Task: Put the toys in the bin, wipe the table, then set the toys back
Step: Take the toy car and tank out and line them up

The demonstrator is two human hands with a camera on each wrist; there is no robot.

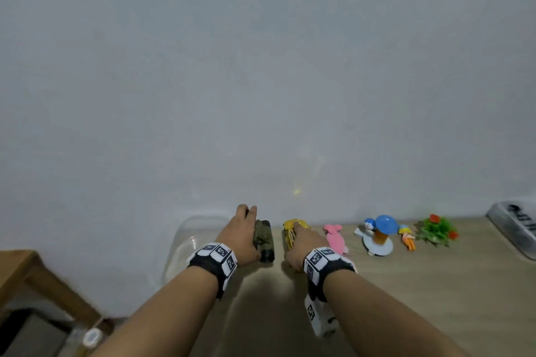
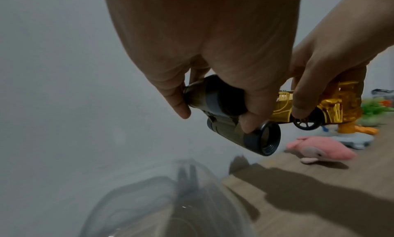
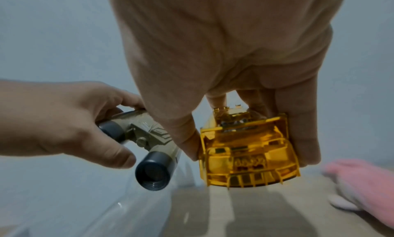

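Note:
My left hand [image 1: 242,233] grips olive toy binoculars [image 1: 264,239] with dark lens ends [image 2: 234,122] [image 3: 149,149], lifted above the table's left end. My right hand [image 1: 301,246] holds a shiny gold toy car [image 1: 291,230] from above, thumb and fingers on its sides [image 3: 249,151] [image 2: 319,104]; it hangs clear of the table. A clear plastic bin [image 1: 188,240] [image 2: 170,207] stands just left of and below both hands. A pink plush dolphin [image 1: 335,238] [image 2: 319,149] lies on the wooden table [image 1: 435,284] right of the car.
Further right along the wall stand a blue mushroom figure on a pale base [image 1: 380,233], a small doll [image 1: 407,236] and a green plant with red flowers [image 1: 436,227]. A grey device [image 1: 516,226] sits at the far right. A wooden stool [image 1: 34,275] is lower left.

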